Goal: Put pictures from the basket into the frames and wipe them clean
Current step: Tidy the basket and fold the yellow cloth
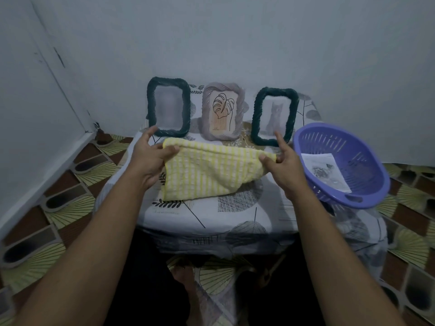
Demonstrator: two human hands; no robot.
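Both hands, left hand [150, 158] and right hand [280, 161], pinch the yellow cloth [207, 170] corners, long axis crosswise, frames just behind cloth, right-hand frame [274, 118] nearest right hand.

No legible text anywhere

Dim, bluish, soft light; wide-angle bending at the edges, mild blur, dark shadow underneath.

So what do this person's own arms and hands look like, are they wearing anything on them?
Nothing that I can see. The left hand and right hand have no gloves, rings, watch or bracelet. The left forearm and right forearm are bare down to the picture's bottom edge, with no sleeve, markings or straps.
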